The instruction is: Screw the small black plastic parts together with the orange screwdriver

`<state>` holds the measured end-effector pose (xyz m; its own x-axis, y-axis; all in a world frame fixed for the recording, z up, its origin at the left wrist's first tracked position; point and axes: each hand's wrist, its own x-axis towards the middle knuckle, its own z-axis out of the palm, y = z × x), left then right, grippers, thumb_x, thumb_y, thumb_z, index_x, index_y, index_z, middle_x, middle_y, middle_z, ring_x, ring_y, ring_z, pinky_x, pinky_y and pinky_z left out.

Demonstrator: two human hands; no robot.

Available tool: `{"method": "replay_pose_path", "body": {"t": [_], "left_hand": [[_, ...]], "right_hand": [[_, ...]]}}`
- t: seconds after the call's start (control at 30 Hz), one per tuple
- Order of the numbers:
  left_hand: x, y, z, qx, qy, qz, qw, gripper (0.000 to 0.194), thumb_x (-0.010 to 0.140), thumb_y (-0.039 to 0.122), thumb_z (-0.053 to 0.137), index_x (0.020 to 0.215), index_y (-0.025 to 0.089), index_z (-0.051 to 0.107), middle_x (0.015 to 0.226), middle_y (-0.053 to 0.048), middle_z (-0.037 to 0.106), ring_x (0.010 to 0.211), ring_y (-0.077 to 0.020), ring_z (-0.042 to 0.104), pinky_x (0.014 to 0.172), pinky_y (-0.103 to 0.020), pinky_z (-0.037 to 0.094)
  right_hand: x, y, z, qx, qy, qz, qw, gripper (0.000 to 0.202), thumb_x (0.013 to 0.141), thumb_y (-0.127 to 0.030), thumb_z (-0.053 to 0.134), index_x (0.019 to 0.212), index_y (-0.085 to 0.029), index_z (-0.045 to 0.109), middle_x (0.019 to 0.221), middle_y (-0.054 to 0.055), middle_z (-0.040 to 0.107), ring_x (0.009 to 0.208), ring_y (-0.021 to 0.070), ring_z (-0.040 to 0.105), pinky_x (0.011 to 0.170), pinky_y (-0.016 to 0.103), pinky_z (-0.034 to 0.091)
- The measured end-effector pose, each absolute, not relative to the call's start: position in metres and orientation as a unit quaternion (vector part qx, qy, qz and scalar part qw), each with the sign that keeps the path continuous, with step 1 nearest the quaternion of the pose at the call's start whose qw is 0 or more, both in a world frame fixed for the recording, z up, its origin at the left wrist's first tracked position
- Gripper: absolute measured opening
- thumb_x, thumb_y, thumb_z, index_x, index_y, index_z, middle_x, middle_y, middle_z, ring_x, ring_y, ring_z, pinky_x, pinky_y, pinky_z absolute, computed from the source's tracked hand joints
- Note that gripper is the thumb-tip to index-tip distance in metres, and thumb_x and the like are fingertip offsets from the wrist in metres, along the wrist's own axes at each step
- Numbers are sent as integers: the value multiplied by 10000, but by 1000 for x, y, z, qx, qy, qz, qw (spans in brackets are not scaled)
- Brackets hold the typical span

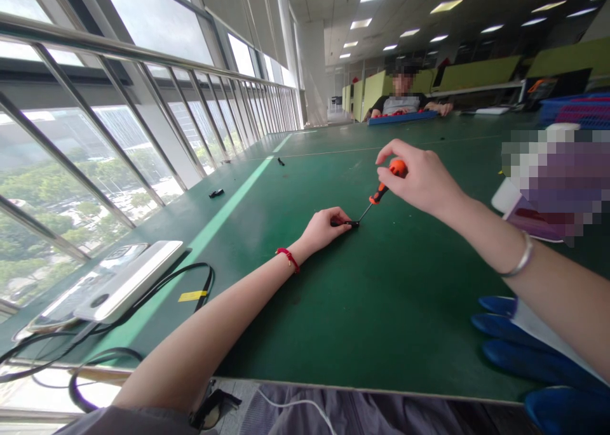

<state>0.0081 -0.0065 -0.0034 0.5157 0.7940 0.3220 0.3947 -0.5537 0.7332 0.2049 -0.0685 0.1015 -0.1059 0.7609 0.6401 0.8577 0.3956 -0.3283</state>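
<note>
On the green tabletop (366,308), my left hand (325,227) pinches a small black part (351,223), whose kind I cannot make out. My right hand (419,171) is raised to the right of it, fingers curled round the orange and black handle of a screwdriver (376,195). The screwdriver slants down to the left, and its thin metal shaft meets the right end of the black part. My left fingers hide most of that part.
White devices (133,282) and black cables (210,276) lie at the left. Blue-coated gloves (519,340) rest front right, near a purple-and-white container (528,222). Small black pieces (216,194) lie farther back. A person (403,101) sits across behind a blue tray (400,119).
</note>
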Motion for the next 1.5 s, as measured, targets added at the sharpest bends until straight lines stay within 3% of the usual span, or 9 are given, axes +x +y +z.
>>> {"method": "replay_pose_path", "body": {"t": [0.1,0.27,0.43,0.63,0.8,1.0,1.17,1.37,1.5], "left_hand": [[8,-7,-3,817,364,330,301,120,754,240,670,802,133,644,855,-64,705,813,-177,647,754,-285,511],[8,-6,-3,818,363,330,301,116,760,237,663,809,133,645,854,-63,704,812,-175,647,754,-285,510],[8,-6,-4,818,362,331,300,115,757,236,665,805,134,644,858,-64,704,813,-176,645,754,-288,511],[8,-6,-4,820,360,329,300,114,764,236,661,812,134,642,861,-64,704,811,-174,646,750,-285,509],[8,-6,-4,821,360,331,293,114,766,238,662,811,136,645,861,-63,703,816,-175,644,753,-285,509],[8,-5,-5,822,358,331,294,119,767,248,661,814,139,643,861,-59,702,814,-170,643,748,-278,509],[8,-5,-5,821,363,328,295,117,764,243,660,813,139,640,862,-59,702,815,-171,642,750,-279,508],[8,-6,-4,823,364,327,288,121,770,246,651,821,137,644,861,-61,701,814,-173,642,760,-287,509],[8,-7,-3,820,365,327,295,112,766,239,655,815,139,641,865,-58,701,821,-173,643,762,-284,508]], "right_hand": [[204,-69,101,-540,-746,-67,384,210,757,-268,539,961,-225,562,559,-23,538,486,157,463,506,278,309],[205,-68,101,-549,-744,-66,375,268,850,-411,460,692,-222,566,527,7,523,488,155,451,499,287,297],[204,-67,100,-537,-747,-69,386,192,776,-309,549,947,-225,571,541,-22,509,482,155,459,491,277,294],[204,-69,101,-550,-744,-65,374,267,861,-411,446,695,-229,548,519,1,505,475,154,450,492,285,283],[203,-69,99,-527,-747,-90,394,177,772,-264,521,941,-222,556,558,-21,523,492,159,465,511,280,304],[204,-69,100,-547,-741,-86,379,265,839,-418,474,674,-226,552,511,2,498,484,155,441,496,282,294],[203,-69,100,-547,-738,-83,387,211,746,-273,557,952,-227,558,550,-30,510,484,151,449,496,270,307],[204,-69,101,-553,-745,-80,364,211,815,-405,506,707,-232,561,517,-2,489,490,157,446,487,277,304],[203,-69,100,-541,-749,-82,374,198,743,-288,560,932,-228,565,550,-21,517,490,161,467,496,277,319]]}}
